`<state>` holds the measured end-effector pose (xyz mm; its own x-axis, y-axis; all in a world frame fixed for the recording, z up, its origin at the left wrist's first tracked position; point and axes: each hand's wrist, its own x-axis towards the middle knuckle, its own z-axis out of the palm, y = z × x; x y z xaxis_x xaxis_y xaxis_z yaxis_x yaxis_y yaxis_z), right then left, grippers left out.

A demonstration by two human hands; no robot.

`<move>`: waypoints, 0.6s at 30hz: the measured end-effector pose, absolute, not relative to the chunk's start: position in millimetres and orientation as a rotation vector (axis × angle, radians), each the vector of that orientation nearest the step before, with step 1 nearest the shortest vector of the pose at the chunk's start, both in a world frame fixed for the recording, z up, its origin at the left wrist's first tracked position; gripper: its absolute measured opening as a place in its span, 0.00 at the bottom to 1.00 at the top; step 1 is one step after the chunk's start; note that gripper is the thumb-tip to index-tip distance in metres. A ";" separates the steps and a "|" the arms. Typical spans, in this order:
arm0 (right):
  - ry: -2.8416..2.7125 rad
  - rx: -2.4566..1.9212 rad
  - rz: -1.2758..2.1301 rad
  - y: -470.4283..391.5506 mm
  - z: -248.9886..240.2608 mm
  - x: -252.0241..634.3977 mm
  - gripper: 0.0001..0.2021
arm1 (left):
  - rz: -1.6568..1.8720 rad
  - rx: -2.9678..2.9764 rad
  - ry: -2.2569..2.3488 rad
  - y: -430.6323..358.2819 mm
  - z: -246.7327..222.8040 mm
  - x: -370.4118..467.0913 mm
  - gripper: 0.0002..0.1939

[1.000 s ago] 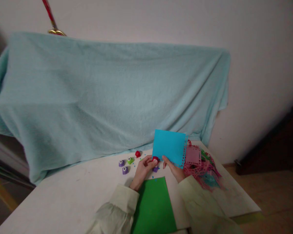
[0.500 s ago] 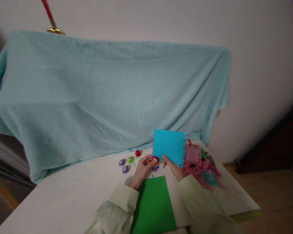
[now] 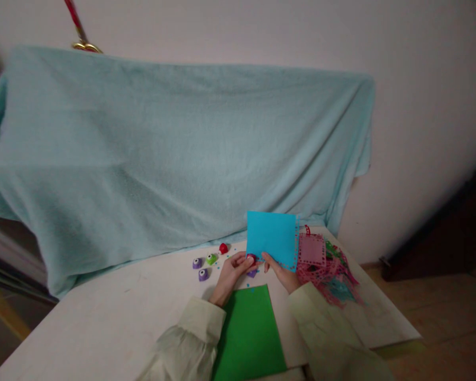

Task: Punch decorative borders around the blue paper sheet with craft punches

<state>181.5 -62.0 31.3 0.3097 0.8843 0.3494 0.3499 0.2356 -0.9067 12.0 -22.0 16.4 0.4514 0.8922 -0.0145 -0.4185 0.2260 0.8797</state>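
Note:
My left hand (image 3: 235, 269) is closed around a small red craft punch (image 3: 251, 259), at the lower left corner of a blue square of paper (image 3: 272, 238). Rows of punched holes run along the paper's right and lower edges. Pinching that lower edge, my right hand (image 3: 278, 270) holds the sheet upright, tilted above the table. Just under the hands lies a purple punch (image 3: 252, 273), partly hidden. To the left are a green punch (image 3: 211, 259), two purple punches (image 3: 197, 263) and a red one (image 3: 222, 248).
A green sheet (image 3: 249, 333) lies between my forearms on the white table (image 3: 122, 317). On the right are a pink punched square (image 3: 312, 250) and a heap of paper strips (image 3: 329, 280). Tiny blue paper bits are scattered near the hands. A pale blue cloth (image 3: 190, 159) hangs behind.
Hands, paper and red punch keep nearly the same pose. The view has shifted very slightly.

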 end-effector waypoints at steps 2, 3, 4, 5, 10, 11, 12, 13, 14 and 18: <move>-1.285 -1.341 0.537 -62.3 31.6 181.3 0.22 | 0.978 0.951 0.597 -21.9 16.2 11.7 0.20; -1.291 -1.341 0.528 -62.5 31.9 181.1 0.22 | 0.978 0.953 0.591 -21.9 16.2 11.5 0.19; -1.294 -1.343 0.523 -62.6 32.3 180.8 0.22 | 0.981 0.955 0.583 -22.0 16.3 11.4 0.19; -1.295 -1.347 0.523 -62.7 32.7 180.5 0.22 | 0.984 0.958 0.577 -22.1 16.6 11.2 0.18; -1.316 -1.361 0.545 -62.9 33.9 180.3 0.22 | 0.988 0.962 0.555 -24.2 20.3 10.6 0.18; -1.319 -1.361 0.546 -62.9 34.0 180.4 0.22 | 0.986 0.968 0.553 -24.8 21.2 10.4 0.18; -1.321 -1.361 0.547 -63.0 34.1 180.4 0.22 | 0.983 0.977 0.550 -25.4 22.0 10.2 0.18; -1.321 -1.360 0.551 -63.1 34.3 180.3 0.23 | 0.982 0.985 0.547 -25.9 22.6 10.0 0.17; -1.322 -1.358 0.561 -63.3 34.6 180.1 0.23 | 0.984 0.988 0.545 -26.3 23.0 9.8 0.17; -1.321 -1.341 0.595 -65.0 37.2 178.0 0.22 | 1.011 0.995 0.544 -26.8 22.4 9.8 0.16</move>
